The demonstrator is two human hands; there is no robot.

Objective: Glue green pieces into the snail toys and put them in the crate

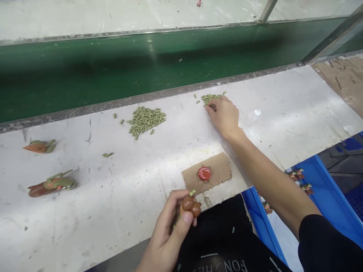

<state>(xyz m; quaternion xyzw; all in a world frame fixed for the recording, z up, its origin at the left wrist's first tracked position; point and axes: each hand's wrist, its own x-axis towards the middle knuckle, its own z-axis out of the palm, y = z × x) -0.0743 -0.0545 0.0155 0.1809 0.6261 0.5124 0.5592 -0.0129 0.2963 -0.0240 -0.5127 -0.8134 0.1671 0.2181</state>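
My left hand point(172, 223) is closed around a small brown and orange figurine point(190, 206) with rounded shiny lobes, near the table's front edge. A short light-green peg stands up from the figurine's top. My right hand point(225, 115) is stretched to the far side of the table, fingertips pinched at the edge of a small pile of green pegs point(209, 98). What lies between those fingertips is too small to make out. In front of my left hand, a red round cap of glossy red liquid point(204, 173) rests on a piece of cardboard point(222, 170).
A larger pile of green pegs point(146, 120) lies left of centre. Two painted figurine parts point(52, 185) and a green scrap point(107, 155) are farther left. Beyond the table runs a green conveyor belt point(119, 64). Blue trays point(326, 189) with finished-looking small figurines stand below right.
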